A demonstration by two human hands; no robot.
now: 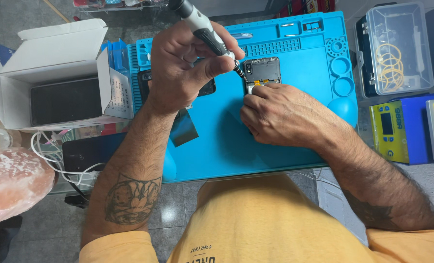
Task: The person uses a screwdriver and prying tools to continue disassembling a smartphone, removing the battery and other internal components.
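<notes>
My left hand (pixel 185 65) grips a grey and black electric screwdriver (pixel 203 27), held slanted with its bit down at the top left corner of an opened phone (pixel 262 71). The phone lies back up on a blue work mat (pixel 295 107), its dark inner boards and a yellow flex showing. My right hand (pixel 285 114) rests flat on the lower part of the phone and hides it, fingertips pressing near the open section. A dark phone panel (pixel 207 88) lies on the mat under my left hand, mostly hidden.
An open white box (pixel 56 78) with a dark device inside stands at the left. A clear plastic case (pixel 397 48) with yellow bands sits at the right, above a yellow and blue bench unit (pixel 402 129). White cables (pixel 56 160) and a pink salt rock (pixel 10 182) lie lower left.
</notes>
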